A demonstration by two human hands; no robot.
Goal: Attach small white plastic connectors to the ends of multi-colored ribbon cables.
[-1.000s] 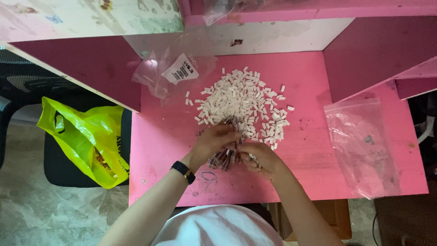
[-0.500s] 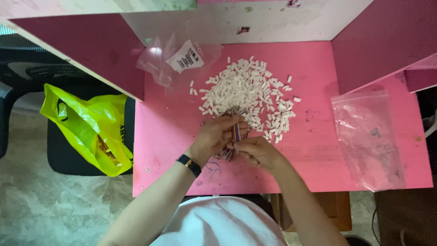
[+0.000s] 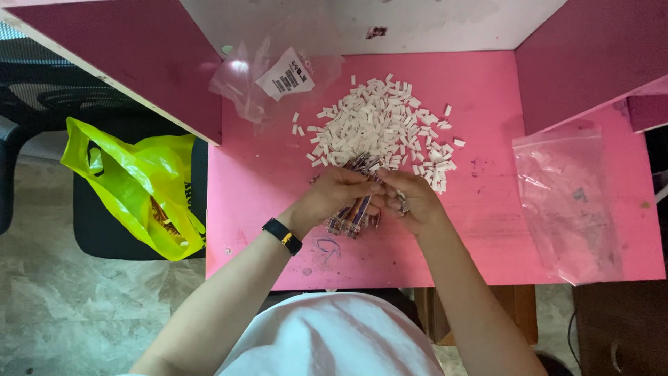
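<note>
A pile of several small white caps (image 3: 379,129) lies on the pink table (image 3: 487,230). Just below the pile, my left hand (image 3: 332,198) grips a bundle of thin purple and orange sticks (image 3: 353,212), which points up toward the pile. My right hand (image 3: 412,202) meets the bundle from the right, its fingers pinched at one stick near the top end. A black band sits on my left wrist (image 3: 282,235).
A clear plastic bag with a white label (image 3: 278,76) lies at the table's back left. Another clear bag (image 3: 567,202) lies at the right. A yellow plastic bag (image 3: 132,184) rests on a dark chair to the left. Dark pink partition walls (image 3: 139,63) flank the table.
The view has shifted slightly. Both hands stay together on the bundle below the white pile, with only small finger movements.
</note>
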